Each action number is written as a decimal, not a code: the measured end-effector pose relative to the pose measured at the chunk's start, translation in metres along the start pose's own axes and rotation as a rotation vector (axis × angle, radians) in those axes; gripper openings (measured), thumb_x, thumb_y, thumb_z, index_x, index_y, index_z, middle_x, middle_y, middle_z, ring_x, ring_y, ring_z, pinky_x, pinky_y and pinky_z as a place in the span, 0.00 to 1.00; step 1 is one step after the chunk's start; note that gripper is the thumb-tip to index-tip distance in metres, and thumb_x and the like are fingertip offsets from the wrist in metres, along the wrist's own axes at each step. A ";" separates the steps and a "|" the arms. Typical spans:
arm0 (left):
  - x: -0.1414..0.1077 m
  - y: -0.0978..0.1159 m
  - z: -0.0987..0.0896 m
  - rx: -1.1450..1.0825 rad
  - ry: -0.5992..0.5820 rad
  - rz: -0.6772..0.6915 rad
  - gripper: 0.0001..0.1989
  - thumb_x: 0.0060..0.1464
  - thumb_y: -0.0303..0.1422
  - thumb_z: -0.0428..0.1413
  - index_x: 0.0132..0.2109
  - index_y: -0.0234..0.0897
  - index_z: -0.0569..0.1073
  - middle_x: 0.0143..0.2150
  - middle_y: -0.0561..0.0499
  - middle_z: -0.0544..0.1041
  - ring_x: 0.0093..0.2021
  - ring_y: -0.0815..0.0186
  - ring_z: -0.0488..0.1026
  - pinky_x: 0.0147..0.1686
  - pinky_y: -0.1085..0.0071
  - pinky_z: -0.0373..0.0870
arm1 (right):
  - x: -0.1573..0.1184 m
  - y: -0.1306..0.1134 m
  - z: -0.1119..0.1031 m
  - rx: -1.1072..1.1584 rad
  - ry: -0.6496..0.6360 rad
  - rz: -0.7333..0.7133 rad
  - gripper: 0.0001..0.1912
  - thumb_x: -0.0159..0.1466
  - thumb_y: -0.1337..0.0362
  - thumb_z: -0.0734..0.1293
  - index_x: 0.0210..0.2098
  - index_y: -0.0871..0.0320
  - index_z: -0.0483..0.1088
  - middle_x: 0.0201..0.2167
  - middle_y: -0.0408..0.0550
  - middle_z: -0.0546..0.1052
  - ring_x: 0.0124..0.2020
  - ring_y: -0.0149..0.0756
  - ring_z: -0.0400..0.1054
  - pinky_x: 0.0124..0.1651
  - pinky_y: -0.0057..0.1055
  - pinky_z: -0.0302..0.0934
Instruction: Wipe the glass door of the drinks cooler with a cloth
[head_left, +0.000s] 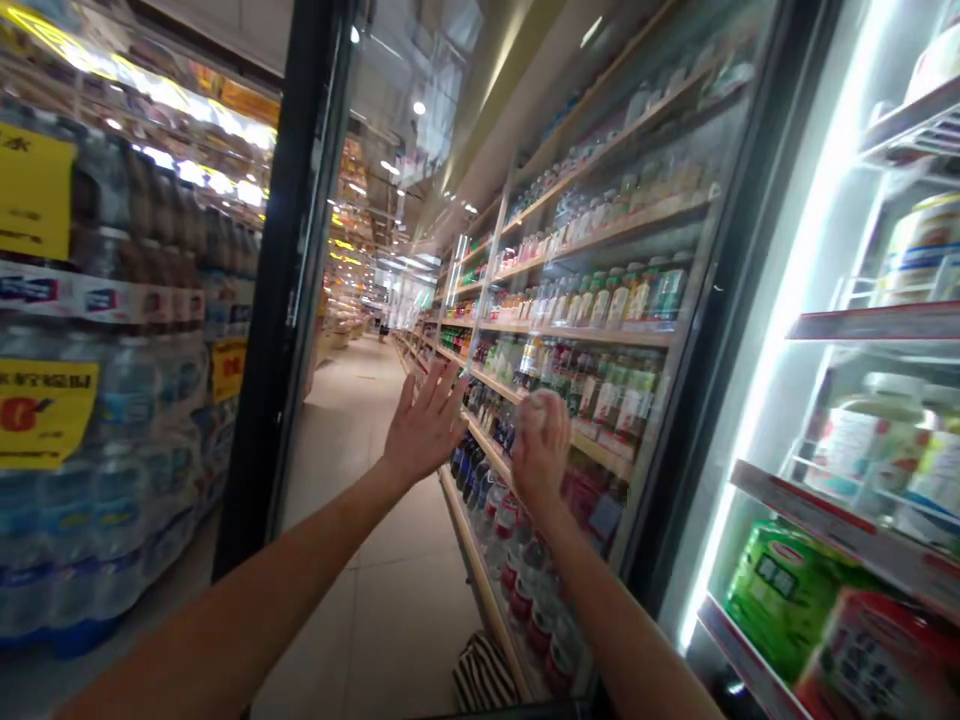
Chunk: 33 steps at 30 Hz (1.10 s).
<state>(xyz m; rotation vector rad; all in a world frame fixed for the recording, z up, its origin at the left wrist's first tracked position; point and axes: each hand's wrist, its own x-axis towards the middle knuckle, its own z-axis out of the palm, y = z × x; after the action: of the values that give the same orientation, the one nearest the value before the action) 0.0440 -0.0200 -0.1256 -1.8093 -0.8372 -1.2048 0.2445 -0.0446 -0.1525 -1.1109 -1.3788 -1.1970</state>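
A glass cooler door (390, 560) in a black frame stands swung open in front of me. My left hand (426, 420) is raised at the pane, fingers spread and palm toward the glass, with nothing in it. To its right, my right hand (541, 460) is at the glass with its fingers bent over a pale crumpled wad (541, 408). Blur hides whether that wad is cloth or tissue. Whether either hand actually touches the pane is hard to tell. Shelves of bottles (600, 300) show in the glass behind the hands.
On the right is the lit cooler interior, with jars (870, 430) and a green packet (787, 590) on its shelves. Stacked water bottles (112, 500) with yellow price signs (45, 415) stand at left. Striped fabric (484, 675) shows low near the door's bottom edge.
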 end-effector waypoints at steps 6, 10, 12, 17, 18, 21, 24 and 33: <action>-0.026 0.000 -0.002 0.002 -0.050 0.018 0.30 0.57 0.38 0.47 0.64 0.37 0.50 0.65 0.44 0.54 0.66 0.60 0.43 0.64 0.58 0.36 | -0.035 0.008 -0.004 -0.026 -0.073 -0.138 0.25 0.61 0.66 0.57 0.58 0.48 0.58 0.60 0.52 0.59 0.64 0.45 0.46 0.60 0.51 0.46; -0.036 0.002 0.003 -0.011 -0.010 -0.009 0.29 0.57 0.36 0.48 0.64 0.37 0.51 0.64 0.43 0.56 0.66 0.60 0.45 0.64 0.57 0.34 | -0.041 0.058 -0.016 -0.158 0.094 0.323 0.27 0.64 0.64 0.53 0.63 0.55 0.48 0.62 0.62 0.53 0.63 0.51 0.47 0.55 0.57 0.51; -0.036 0.004 0.004 -0.019 -0.002 -0.021 0.30 0.56 0.36 0.48 0.64 0.38 0.51 0.64 0.43 0.55 0.66 0.60 0.45 0.64 0.57 0.34 | -0.048 0.050 -0.015 -0.148 0.085 0.305 0.29 0.63 0.65 0.53 0.64 0.55 0.46 0.63 0.62 0.51 0.63 0.52 0.46 0.54 0.58 0.52; -0.038 0.004 0.001 -0.023 -0.020 -0.008 0.30 0.57 0.37 0.48 0.64 0.37 0.51 0.64 0.44 0.55 0.66 0.60 0.45 0.64 0.58 0.34 | -0.073 0.001 -0.005 -0.025 -0.118 -0.125 0.31 0.62 0.67 0.57 0.63 0.45 0.46 0.62 0.55 0.53 0.65 0.50 0.44 0.57 0.54 0.50; -0.039 0.003 0.000 -0.022 -0.023 -0.005 0.30 0.57 0.37 0.49 0.64 0.37 0.51 0.64 0.44 0.54 0.66 0.60 0.45 0.64 0.58 0.34 | -0.074 0.005 -0.007 -0.036 -0.126 -0.120 0.31 0.62 0.67 0.57 0.63 0.45 0.46 0.62 0.55 0.54 0.64 0.50 0.45 0.58 0.54 0.50; -0.045 0.003 -0.001 -0.022 -0.029 0.000 0.31 0.57 0.37 0.49 0.64 0.38 0.49 0.65 0.44 0.54 0.66 0.60 0.44 0.64 0.59 0.34 | -0.072 0.048 -0.018 -0.149 -0.041 0.172 0.29 0.64 0.64 0.56 0.63 0.50 0.46 0.61 0.60 0.55 0.62 0.53 0.49 0.55 0.58 0.52; -0.049 0.006 0.002 -0.030 -0.031 -0.024 0.32 0.57 0.36 0.49 0.65 0.39 0.47 0.65 0.44 0.54 0.66 0.60 0.44 0.64 0.58 0.33 | -0.072 0.085 -0.028 -0.228 0.093 0.504 0.28 0.64 0.63 0.54 0.63 0.57 0.48 0.61 0.66 0.54 0.61 0.56 0.51 0.52 0.60 0.54; -0.065 -0.004 -0.006 -0.011 -0.070 0.033 0.26 0.57 0.37 0.48 0.62 0.35 0.57 0.64 0.42 0.55 0.66 0.60 0.46 0.63 0.60 0.39 | -0.101 -0.005 -0.013 0.023 -0.190 -0.119 0.29 0.62 0.68 0.57 0.61 0.47 0.51 0.64 0.53 0.50 0.65 0.48 0.42 0.59 0.51 0.48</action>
<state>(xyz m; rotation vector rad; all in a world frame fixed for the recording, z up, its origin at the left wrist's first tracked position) 0.0172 -0.0295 -0.1840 -1.8765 -0.8380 -1.1333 0.2527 -0.0629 -0.2525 -1.1634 -1.6185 -1.1800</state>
